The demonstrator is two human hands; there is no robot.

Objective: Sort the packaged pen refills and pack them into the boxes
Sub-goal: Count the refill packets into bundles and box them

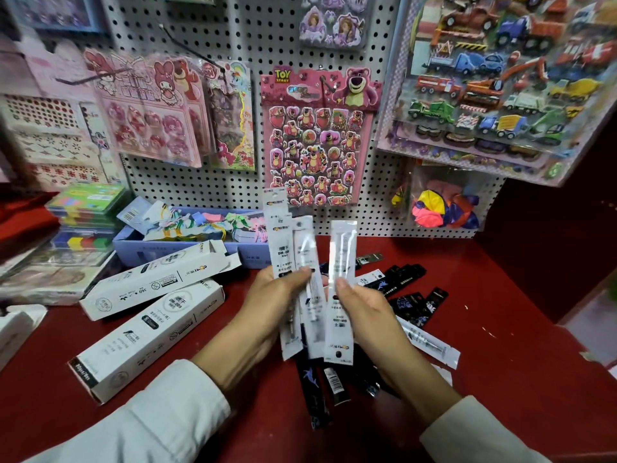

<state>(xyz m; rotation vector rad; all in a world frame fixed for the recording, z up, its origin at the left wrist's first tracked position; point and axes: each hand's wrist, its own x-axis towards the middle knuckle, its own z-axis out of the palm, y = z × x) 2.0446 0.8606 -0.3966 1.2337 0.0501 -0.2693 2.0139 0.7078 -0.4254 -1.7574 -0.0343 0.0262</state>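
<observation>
I see my left hand (277, 295) raised over the red desk (500, 329), fingers and thumb curled round a fan of white packs (293, 259) that stand nearly upright; some dark packs hang below them in the same grip. My right hand (364, 309) is just beside it, pinching a single white pack (341, 279), also upright, its top level with the fan's lower cards. The two lots are close, and I cannot tell whether their edges touch.

Under and beyond my right hand the black packs (410, 289) lie scattered flat on the desk, spreading out to the right. One clear pack (430, 345) lies tilted past my right wrist, near the desk's right part. More dark packs show beneath both wrists, pointing toward me.

To the left of my left hand lie two long white boxes. The near box (143, 335) lies at a slant, one end toward me. The far box (157, 279) lies behind it, its end flap open, close to the blue tray (133, 252) that holds coloured items. Both boxes are well apart from the packs in my hands.

A pegboard (200, 182) with sticker sheets hangs behind the desk.
</observation>
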